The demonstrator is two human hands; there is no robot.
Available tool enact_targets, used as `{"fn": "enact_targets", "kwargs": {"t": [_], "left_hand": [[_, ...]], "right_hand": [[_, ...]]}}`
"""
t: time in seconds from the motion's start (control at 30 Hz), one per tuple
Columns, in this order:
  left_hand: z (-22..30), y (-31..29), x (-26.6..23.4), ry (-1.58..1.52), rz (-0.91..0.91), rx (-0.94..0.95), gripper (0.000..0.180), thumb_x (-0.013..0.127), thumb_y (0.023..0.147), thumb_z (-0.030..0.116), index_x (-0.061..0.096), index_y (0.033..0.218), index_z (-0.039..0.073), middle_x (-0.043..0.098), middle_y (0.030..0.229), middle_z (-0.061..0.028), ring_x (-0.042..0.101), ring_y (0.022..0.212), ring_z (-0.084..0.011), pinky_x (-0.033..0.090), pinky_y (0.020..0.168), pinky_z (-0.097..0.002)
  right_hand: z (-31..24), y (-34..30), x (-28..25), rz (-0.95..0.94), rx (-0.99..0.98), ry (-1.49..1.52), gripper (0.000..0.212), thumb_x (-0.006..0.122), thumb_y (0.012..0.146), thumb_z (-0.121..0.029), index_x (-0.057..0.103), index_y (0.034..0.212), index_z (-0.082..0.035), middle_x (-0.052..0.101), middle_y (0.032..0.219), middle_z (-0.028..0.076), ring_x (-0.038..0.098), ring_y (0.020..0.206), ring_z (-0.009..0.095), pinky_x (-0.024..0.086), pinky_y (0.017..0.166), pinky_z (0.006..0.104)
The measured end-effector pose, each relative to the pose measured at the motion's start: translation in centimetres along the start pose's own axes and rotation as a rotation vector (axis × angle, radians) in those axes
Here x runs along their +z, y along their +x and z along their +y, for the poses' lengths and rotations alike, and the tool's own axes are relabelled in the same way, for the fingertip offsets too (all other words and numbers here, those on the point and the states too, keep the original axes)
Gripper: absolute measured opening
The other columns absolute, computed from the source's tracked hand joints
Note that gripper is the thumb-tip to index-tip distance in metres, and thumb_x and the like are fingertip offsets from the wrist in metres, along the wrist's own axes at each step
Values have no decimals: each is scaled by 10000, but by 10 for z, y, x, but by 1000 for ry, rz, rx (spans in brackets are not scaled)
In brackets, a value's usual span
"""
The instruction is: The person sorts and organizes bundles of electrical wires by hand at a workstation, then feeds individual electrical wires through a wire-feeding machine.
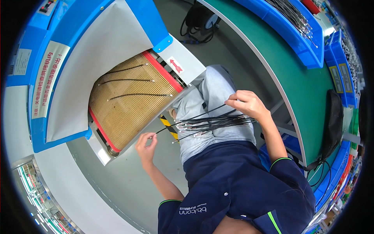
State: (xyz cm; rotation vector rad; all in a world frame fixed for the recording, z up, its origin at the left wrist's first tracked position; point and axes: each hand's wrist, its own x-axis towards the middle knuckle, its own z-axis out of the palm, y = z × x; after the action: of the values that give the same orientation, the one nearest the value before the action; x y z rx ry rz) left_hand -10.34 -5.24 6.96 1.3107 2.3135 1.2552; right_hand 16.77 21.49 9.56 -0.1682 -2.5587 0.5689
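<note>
One thin black cable [191,119] is stretched between my two hands above my lap. My left hand [147,147] pinches its near-left end. At the other end, my right hand [247,103] grips it between thumb and fingers. Beneath it, a loose bundle of similar black cables [218,124] with small pale ends lies across my thighs. To the left, several black cables [134,80] rest spaced apart on a tan mesh conveyor belt [128,117] with red edges, which runs into a blue and white machine [97,43].
A green-topped table [280,50] curves along the right. On it stand a blue bin of cables [292,23], another blue bin of small parts [344,66] and a black bag [333,124]. A black reel [200,19] lies on the floor beyond the belt.
</note>
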Motion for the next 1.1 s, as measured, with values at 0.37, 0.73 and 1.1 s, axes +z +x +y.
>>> {"fn": "enact_targets", "kwargs": {"t": [0.37, 0.73, 1.1], "left_hand": [[-1, -4, -7, -9, -4, -27, 126, 670, 683, -67, 626, 784, -7, 614, 731, -65, 573, 651, -131, 467, 609, -238], [2, -4, -16, 25, 14, 22, 137, 675, 672, -75, 622, 780, -11, 615, 736, -70, 580, 656, -143, 464, 611, -243], [2, 0, -18, 42, 20, 63, 139, 675, 665, -80, 619, 773, -12, 611, 725, -72, 578, 653, -152, 460, 609, -248]], "right_hand": [[-4, 2, 6, 20, 186, 122, 132, 659, 737, -23, 634, 865, -44, 621, 775, 59, 597, 655, 209, 475, 553, 310], [-10, 4, 1, -37, 339, 394, 76, 689, 725, -31, 668, 797, -42, 626, 728, 48, 586, 658, 177, 457, 549, 287], [-11, 3, 2, -85, 373, 416, 57, 670, 748, -64, 646, 794, -41, 576, 681, 69, 579, 644, 216, 461, 568, 310]]}}
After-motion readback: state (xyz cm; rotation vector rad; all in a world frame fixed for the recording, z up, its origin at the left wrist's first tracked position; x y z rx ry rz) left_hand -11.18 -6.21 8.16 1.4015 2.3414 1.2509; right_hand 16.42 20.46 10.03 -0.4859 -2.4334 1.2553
